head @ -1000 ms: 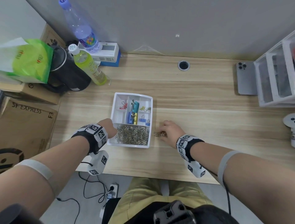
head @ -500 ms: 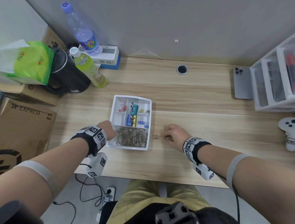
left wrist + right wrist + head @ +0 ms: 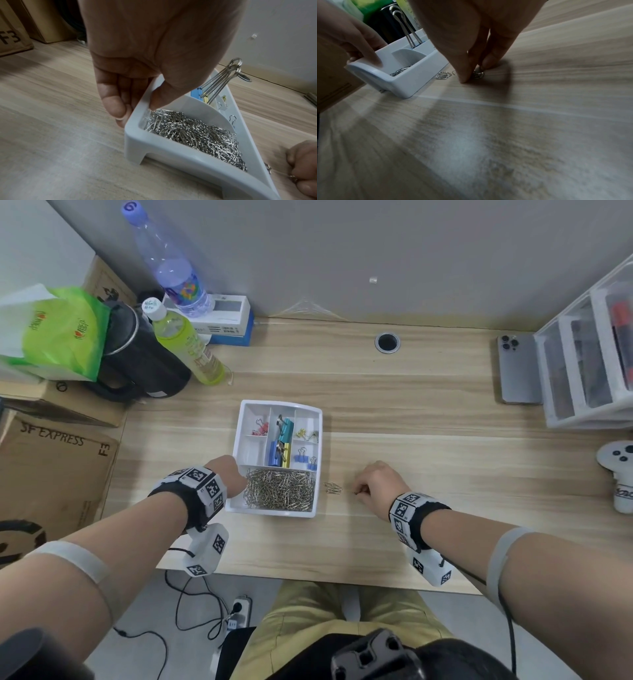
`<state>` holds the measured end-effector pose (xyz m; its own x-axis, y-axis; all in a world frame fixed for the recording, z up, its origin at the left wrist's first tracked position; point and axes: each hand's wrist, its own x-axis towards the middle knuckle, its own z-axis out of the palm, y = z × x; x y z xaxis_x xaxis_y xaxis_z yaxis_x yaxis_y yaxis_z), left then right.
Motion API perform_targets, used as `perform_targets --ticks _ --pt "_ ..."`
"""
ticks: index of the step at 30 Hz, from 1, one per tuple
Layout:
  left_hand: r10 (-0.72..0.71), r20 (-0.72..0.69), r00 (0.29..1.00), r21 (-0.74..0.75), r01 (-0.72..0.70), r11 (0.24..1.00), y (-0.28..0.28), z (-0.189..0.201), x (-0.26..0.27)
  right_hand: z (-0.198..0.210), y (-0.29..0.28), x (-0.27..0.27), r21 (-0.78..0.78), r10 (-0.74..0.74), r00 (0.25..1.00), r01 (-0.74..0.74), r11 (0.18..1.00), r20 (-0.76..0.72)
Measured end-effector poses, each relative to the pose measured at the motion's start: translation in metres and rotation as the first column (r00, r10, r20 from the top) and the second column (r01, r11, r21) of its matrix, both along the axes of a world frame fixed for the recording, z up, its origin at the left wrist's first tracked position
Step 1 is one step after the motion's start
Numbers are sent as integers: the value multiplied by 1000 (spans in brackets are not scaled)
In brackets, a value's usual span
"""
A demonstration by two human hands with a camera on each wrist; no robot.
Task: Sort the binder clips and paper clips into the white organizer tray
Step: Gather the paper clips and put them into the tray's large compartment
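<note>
The white organizer tray [image 3: 318, 419] sits mid-desk. Its near compartment holds a heap of silver paper clips [image 3: 280, 489]; its back compartments hold pink, blue, teal and yellow binder clips [image 3: 281, 440]. My left hand [image 3: 228, 479] grips the tray's left wall [image 3: 137, 112], thumb inside the rim, fingers outside. My right hand [image 3: 371, 486] is on the desk right of the tray, thumb and fingers pinching a small bunch of paper clips [image 3: 478, 74] against the wood. A few loose paper clips [image 3: 332, 487] lie between that hand and the tray [image 3: 412, 81].
Two bottles [image 3: 186, 342], a black bag [image 3: 137, 361] and cardboard boxes [image 3: 51, 460] crowd the back left. A phone [image 3: 517, 368], clear drawers [image 3: 589, 357] and a white controller [image 3: 620, 470] stand at the right. A cable hole [image 3: 387, 342] is at the back.
My right hand has slid to the right, away from the tray, dragging some paper clips with it and leaving a few by the tray's wall. The left hand has stayed on the tray.
</note>
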<state>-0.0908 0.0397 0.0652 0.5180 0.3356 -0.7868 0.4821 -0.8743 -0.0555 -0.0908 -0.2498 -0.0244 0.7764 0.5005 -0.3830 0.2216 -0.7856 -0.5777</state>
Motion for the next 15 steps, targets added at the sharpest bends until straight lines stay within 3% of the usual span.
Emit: perform_targets --ticks 6,12,15 --pt "-6 -4 1000 0 6 1000 -1 0 0 -6 2 -6 24 -71 997 71 997 -36" --pt "-14 -5 1000 5 14 1000 -2 1 -1 -1 7 -6 65 20 998 -16 998 -61" --pt "-9 -6 1000 0 9 1000 -1 1 -1 10 19 0 112 -53 997 59 992 -55"
